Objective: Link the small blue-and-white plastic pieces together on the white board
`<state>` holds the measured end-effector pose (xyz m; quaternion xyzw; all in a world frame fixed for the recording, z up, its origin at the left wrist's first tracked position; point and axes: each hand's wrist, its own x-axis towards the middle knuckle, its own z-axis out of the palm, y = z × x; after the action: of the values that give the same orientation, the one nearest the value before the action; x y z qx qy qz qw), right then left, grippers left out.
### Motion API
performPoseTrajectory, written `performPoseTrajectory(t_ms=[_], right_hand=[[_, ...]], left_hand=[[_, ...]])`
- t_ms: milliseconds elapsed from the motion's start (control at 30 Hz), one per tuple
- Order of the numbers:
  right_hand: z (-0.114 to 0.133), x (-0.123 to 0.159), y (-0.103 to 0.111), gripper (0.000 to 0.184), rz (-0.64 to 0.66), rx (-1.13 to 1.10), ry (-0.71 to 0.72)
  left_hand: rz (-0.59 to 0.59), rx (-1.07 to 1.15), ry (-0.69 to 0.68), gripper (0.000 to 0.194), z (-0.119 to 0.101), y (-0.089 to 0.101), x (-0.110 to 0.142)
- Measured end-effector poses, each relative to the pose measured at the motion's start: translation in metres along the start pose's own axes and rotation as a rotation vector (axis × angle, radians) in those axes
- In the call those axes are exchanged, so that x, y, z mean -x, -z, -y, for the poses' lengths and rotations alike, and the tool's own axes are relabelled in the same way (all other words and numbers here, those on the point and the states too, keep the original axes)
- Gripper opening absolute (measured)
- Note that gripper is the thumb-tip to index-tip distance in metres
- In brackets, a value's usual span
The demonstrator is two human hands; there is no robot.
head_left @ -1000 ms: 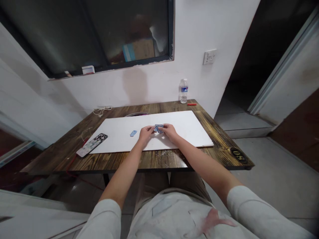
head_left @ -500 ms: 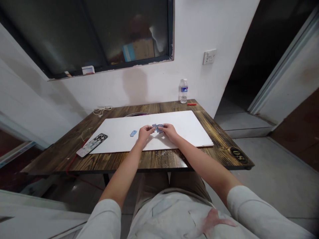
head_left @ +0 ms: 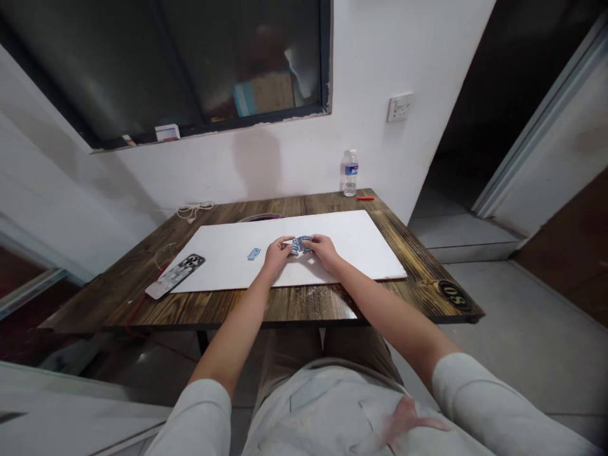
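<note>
Blue-printed pieces [head_left: 300,245], gold-numbered table tag [head_left: 455,296]

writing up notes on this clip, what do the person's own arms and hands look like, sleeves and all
The left hand and the right hand are bare, with no gloves, and no watch or bracelet shows on either forearm. The left sleeve and the right sleeve are pale off-white and soft-looking, ending well short of the wrists, so the forearms are uncovered.
</note>
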<state>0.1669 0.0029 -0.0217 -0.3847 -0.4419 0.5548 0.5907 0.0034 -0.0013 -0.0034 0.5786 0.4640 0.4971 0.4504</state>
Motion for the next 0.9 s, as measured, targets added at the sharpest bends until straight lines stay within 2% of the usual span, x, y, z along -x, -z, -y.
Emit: performPoseTrajectory(t_ms=[67, 233, 433, 567, 767, 900], right_hand=[[-0.0004, 0.0001, -0.0002, 0.034, 0.012, -0.006, -0.003], [-0.0019, -0.0002, 0.0003, 0.035, 0.011, 0.012, 0.006], [-0.0031, -0.0007, 0.0015, 0.036, 0.041, 0.021, 0.017], [-0.0035, -0.0006, 0.0007, 0.035, 0.05, 0.004, -0.003], [0.0015, 0.0022, 0.0, 0.035, 0.049, -0.01, -0.013], [0.0037, 0.004, -0.0004, 0.036, 0.062, -0.018, -0.016]], left_hand=[[0.007, 0.017, 0.016, 0.038, 0.0009, 0.0004, 0.0], [-0.017, 0.049, 0.04, 0.03, 0.0046, 0.0004, -0.0036], [-0.004, 0.044, 0.028, 0.043, 0.0052, -0.0003, -0.0047], [-0.058, -0.037, 0.023, 0.04, 0.0016, 0.0004, -0.0021], [-0.138, 0.004, 0.013, 0.039, -0.0029, -0.0003, -0.0021], [-0.171, 0.005, -0.041, 0.046, -0.003, 0.0002, -0.0006]])
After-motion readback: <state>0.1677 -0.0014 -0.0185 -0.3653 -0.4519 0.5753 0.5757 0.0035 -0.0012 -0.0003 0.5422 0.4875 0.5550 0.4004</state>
